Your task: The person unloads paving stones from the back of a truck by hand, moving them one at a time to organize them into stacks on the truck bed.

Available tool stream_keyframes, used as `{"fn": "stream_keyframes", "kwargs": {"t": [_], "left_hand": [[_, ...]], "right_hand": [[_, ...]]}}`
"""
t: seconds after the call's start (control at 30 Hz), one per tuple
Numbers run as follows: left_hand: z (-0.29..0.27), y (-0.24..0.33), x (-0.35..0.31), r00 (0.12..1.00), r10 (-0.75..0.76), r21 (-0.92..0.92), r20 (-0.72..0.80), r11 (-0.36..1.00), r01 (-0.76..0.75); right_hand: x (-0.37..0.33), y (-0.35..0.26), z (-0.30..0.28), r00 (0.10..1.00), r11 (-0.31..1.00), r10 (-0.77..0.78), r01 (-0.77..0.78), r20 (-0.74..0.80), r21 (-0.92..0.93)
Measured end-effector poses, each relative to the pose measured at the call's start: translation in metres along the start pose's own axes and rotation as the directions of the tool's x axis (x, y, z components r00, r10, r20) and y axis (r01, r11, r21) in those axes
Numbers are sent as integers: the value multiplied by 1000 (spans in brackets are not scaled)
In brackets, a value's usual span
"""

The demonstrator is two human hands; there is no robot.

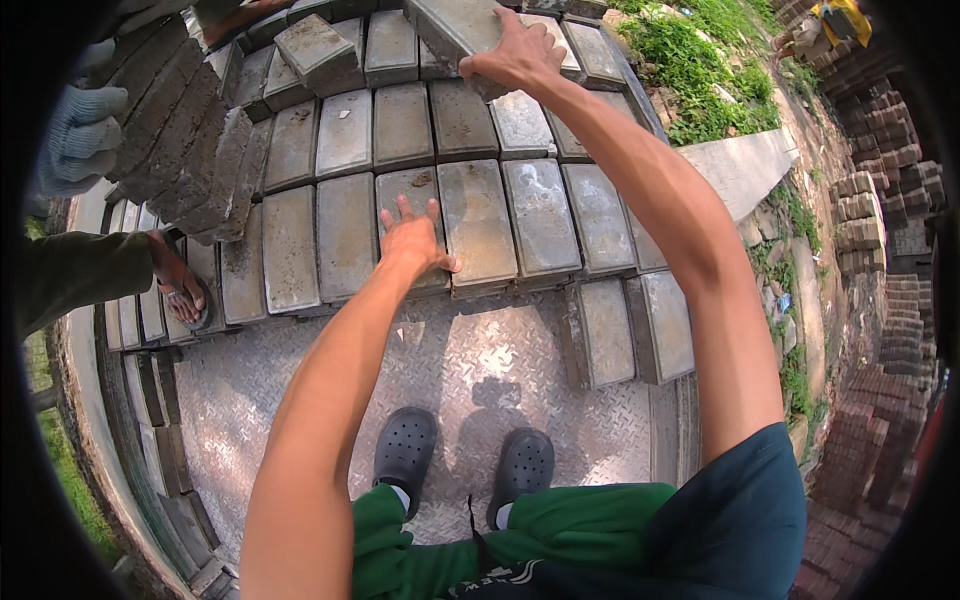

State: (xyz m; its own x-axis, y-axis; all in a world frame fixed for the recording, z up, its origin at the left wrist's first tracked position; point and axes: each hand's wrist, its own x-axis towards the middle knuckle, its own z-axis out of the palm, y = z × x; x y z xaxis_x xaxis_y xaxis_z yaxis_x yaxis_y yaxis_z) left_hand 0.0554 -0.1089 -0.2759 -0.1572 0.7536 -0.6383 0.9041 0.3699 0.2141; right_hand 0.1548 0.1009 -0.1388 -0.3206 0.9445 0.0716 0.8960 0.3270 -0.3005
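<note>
My right hand (518, 55) reaches far forward and grips the edge of a grey concrete paving block (450, 28), which is tilted at the top of the stack. My left hand (412, 238) rests with fingers spread on the upper faces of the stacked blocks, where a dusty paving block (477, 215) lies by its thumb. Rows of similar blocks rise in steps away from me. One loose paving block (312, 50) sits askew on the far rows.
A co-worker's gloved hand (80, 140) is beside a stack of darker blocks (185, 120) at left; a sandalled foot (180, 285) stands on blocks. Under my feet is a metal tread-plate floor (300, 380). Two blocks (600, 335) stand right. Beyond the edge are weeds (690, 70) and brick stacks (890, 200).
</note>
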Motion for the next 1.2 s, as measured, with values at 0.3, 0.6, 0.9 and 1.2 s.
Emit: {"fn": "stream_keyframes", "kwargs": {"t": [0.3, 0.6, 0.9, 1.2], "left_hand": [[55, 12, -55, 817, 263, 72, -513, 962, -265], [163, 146, -138, 905, 254, -731, -342, 533, -426], [229, 183, -145, 905, 226, -867, -361, 275, -415], [272, 208, -121, 915, 268, -900, -300, 238, -365]], "right_hand": [[-287, 127, -26, 908, 891, 265, -359, 324, 279], [-451, 161, -9, 900, 897, 435, -437, 38, 64], [-511, 174, 42, 935, 952, 282, -300, -216, -55], [-535, 168, 56, 834, -47, 499, -245, 236, 968]]}}
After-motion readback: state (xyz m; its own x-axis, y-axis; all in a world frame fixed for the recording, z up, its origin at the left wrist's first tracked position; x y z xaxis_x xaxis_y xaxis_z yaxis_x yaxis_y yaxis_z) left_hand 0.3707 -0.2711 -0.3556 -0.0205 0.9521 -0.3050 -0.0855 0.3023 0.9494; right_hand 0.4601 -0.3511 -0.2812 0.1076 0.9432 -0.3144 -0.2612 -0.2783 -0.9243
